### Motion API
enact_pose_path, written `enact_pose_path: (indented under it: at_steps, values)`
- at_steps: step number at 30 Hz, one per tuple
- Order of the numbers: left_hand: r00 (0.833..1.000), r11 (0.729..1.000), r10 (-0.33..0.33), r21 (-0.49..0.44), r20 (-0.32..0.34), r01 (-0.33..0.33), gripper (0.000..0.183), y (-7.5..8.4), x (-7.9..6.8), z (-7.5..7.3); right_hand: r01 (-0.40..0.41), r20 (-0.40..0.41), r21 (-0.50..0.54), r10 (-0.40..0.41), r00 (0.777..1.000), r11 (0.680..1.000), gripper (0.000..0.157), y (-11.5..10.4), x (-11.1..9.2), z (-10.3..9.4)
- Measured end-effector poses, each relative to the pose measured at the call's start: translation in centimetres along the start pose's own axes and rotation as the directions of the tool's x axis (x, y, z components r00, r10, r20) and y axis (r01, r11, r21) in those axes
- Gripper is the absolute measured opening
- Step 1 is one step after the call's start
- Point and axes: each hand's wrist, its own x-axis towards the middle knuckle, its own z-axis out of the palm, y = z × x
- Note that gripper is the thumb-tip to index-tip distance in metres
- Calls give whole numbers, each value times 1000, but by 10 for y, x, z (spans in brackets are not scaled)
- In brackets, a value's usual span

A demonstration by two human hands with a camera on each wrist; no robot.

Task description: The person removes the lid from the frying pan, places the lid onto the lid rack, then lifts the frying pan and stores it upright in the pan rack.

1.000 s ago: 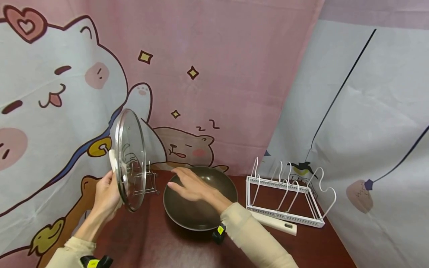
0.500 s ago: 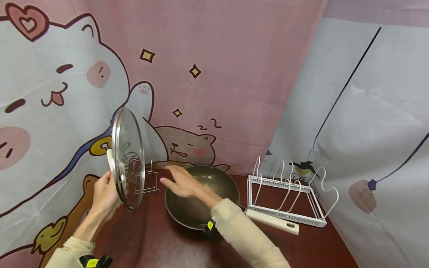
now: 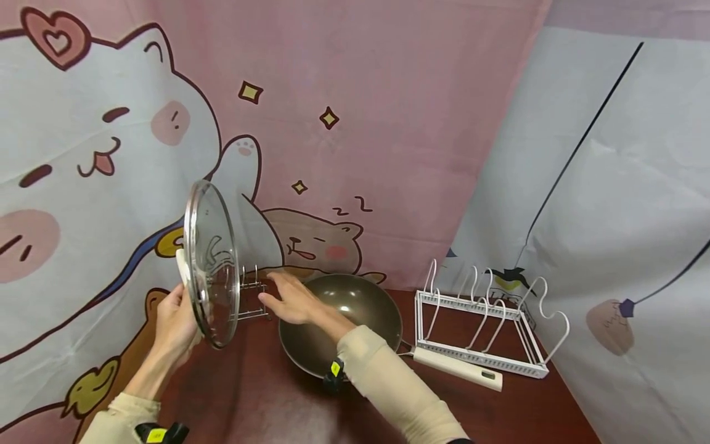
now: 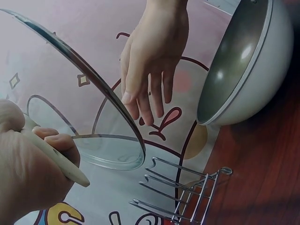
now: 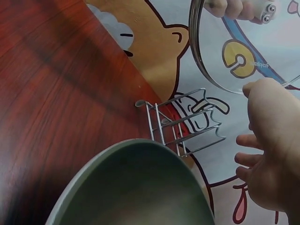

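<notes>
My left hand grips the cream handle of a round glass lid with a steel rim. The lid stands on edge in the air, left of a dark wok. Over the wok's left side reaches my right hand, fingers extended toward the lid and nothing in it. In the right wrist view, its fingertips are spread beside the lid's lower rim. A small chrome wire rack stands on the table behind the lid, partly seen through the glass.
The wok's cream handle points right, in front of a white wire rack with several upright loops. All of it stands on a dark red wooden table. Printed curtains hang close behind and at both sides.
My right hand has moved left across the wok, nearer the lid and the small rack. The left hand keeps holding the lid almost still while the head view shifts slightly.
</notes>
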Motion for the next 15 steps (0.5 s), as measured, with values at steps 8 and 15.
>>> enact_pose_path:
  at_steps: [8, 15]
  values:
    - [1000, 1000, 1, -3, -2, -1, 43, -2, 1, -2, -30, -36, 23, 31, 999, 999, 67, 0, 17, 17]
    - [1000, 1000, -17, 16, -20, 18, 42, -4, 5, -2, -72, -30, 32, 73, 997, 997, 67, 0, 29, 28]
